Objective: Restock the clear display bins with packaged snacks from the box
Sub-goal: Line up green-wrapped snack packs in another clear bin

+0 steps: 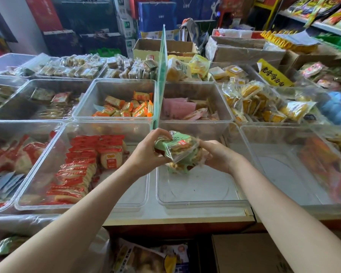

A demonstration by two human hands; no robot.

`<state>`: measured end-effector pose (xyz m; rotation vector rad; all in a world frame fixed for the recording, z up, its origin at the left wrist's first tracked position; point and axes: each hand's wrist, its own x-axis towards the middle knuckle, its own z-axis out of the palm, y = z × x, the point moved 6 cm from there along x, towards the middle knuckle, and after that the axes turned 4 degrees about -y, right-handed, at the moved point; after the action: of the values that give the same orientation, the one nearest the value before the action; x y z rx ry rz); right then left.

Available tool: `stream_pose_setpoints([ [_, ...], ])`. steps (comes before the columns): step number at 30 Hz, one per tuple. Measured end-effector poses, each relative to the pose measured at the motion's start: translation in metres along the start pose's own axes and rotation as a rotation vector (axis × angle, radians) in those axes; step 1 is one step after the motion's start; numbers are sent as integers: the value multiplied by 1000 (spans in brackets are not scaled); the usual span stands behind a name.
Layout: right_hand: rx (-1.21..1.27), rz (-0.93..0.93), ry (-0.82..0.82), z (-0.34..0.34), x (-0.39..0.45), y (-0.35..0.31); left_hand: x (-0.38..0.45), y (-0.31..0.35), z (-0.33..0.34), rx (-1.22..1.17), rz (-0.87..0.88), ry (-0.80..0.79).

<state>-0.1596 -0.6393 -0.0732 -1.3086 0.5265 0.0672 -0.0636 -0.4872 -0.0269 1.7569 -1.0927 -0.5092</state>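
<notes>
Evidently both hands are working together over the near middle bin (197, 201), which is sitting almost bare. Starting at the left, the bin of red packets (81, 166) is lying partly filled, its packets standing on edge in rows, probably so more fit and the labels show. The left hand (146, 152) is curling its fingers round the left end of the green snack packs (177, 149), thumb on top, while the right hand (217, 156) is cupping the other end, fingers wrapped underneath. Holding the bundle from both sides is likely keeping several slippery packs squared up so they go down as one neat stack. They are hovering just above the bin floor, not yet released.

How many packs are in the bundle is hard to tell, since the wrappers are blurring together and the right hand's fingertips are hiding behind them. The box (250, 253) below the table edge (177, 218) is being cut off by the frame, so its contents cannot be seen. The rightmost bin is smearing into blur.
</notes>
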Motion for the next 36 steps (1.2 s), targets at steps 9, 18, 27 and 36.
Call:
stream_pose_setpoints([
  [9,184,-252,168,-29,-12,-8,-3,-19,-18,-58,-113,227],
  [18,138,-222,324,-50,-27,2,1,-5,-6,-146,-156,185],
  [27,427,-289,289,-67,-42,-2,5,-12,16,-443,-387,125],
  [36,128,-269,337,-38,-24,3,13,-5,49,-739,-566,-106],
])
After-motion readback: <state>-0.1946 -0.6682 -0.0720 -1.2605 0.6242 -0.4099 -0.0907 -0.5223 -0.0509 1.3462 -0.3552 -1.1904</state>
